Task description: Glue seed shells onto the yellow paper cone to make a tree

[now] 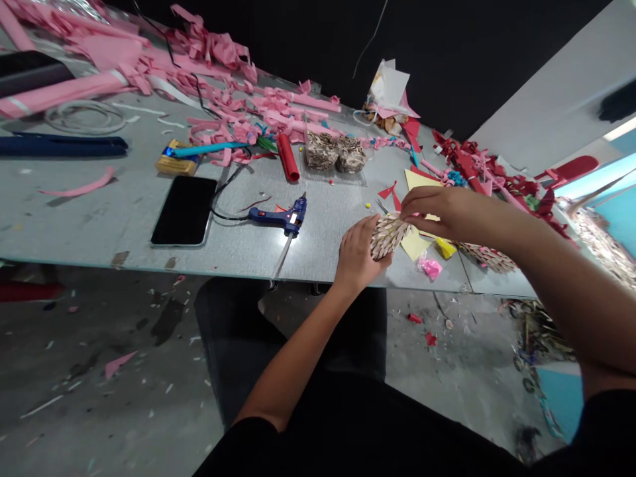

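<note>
My left hand (358, 255) is wrapped round the left side of a beige, scaly craft piece (387, 237), covered in overlapping pointed flakes. Above its upper right edge, my right hand (440, 211) pinches with fingertips at the surface; whether a small flake is between them cannot be made out. A second scaly piece (489, 257) lies on the table, partly behind my right forearm. Close by are yellow paper (415, 246), a pink wrapped lump (430, 267) and a yellow lump (446, 248). To the left lies a blue hot glue gun (278, 215) with its nozzle pointing up and right.
A black-screened phone (183, 212) lies near the table's front edge. Behind the glue gun are a red paper roll (287, 158) and a clear tray of flakes (334, 152). Pink paper scraps (223, 99) cover the back; red scraps (464, 159) heap at right.
</note>
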Tool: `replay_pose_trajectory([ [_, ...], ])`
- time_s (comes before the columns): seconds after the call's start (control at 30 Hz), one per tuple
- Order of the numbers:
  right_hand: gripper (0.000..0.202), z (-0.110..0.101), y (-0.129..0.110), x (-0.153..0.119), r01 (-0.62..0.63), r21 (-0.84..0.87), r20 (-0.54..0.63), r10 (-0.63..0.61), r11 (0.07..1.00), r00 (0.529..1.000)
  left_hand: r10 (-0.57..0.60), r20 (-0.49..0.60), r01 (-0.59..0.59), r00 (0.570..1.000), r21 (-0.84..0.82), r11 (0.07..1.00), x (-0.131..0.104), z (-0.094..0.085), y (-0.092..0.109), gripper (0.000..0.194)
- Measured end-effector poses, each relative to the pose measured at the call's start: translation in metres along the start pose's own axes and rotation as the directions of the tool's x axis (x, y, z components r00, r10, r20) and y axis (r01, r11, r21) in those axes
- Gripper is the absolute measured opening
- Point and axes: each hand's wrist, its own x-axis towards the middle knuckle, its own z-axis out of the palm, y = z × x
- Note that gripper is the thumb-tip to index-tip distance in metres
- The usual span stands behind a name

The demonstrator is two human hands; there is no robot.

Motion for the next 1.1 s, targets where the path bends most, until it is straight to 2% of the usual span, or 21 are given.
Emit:
replay_pose_trajectory([
  [0.1,0.036,0.001,0.001,-0.003,-0.018,0.000,0.001,0.018,1.000,1.000,0.002,-0.005,-0.002,1.000,-0.008,1.000,0.000,0.000,0.000,0.096],
  [0.23,0.042,0.000,-0.002,-0.005,-0.098,-0.010,-0.029,0.098,0.995,0.995,0.005,-0.016,-0.005,1.000,-0.015,1.000,0.000,0.001,0.000,0.095],
  [0.5,0.027,-0.002,-0.008,-0.001,-0.136,0.070,-0.066,0.141,0.988,0.988,-0.009,-0.015,0.009,1.000,-0.017,1.000,0.000,0.002,0.000,0.094],
  [0.7,0.034,-0.004,-0.008,-0.003,-0.137,0.123,-0.043,0.144,0.983,0.989,-0.010,-0.014,0.009,1.000,-0.027,1.000,0.000,0.002,-0.001,0.096],
  [0.9,0.031,-0.005,-0.001,-0.005,-0.092,0.134,-0.020,0.096,0.987,0.995,0.003,-0.027,-0.004,1.000,-0.034,0.999,-0.001,0.003,-0.002,0.097],
  [0.93,0.035,-0.004,0.000,-0.009,-0.117,0.147,-0.030,0.123,0.982,0.992,0.008,-0.032,-0.009,0.999,-0.035,0.999,-0.001,0.003,-0.002,0.097],
  [1.0,0.057,0.001,-0.001,-0.021,-0.203,0.193,-0.055,0.217,0.960,0.975,0.023,-0.039,-0.025,0.999,-0.039,0.999,-0.001,0.001,-0.003,0.096],
  [1.1,0.097,0.013,-0.009,-0.044,-0.369,0.309,-0.092,0.414,0.876,0.906,0.056,-0.044,-0.058,0.997,-0.049,0.997,0.000,-0.002,-0.004,0.093],
])
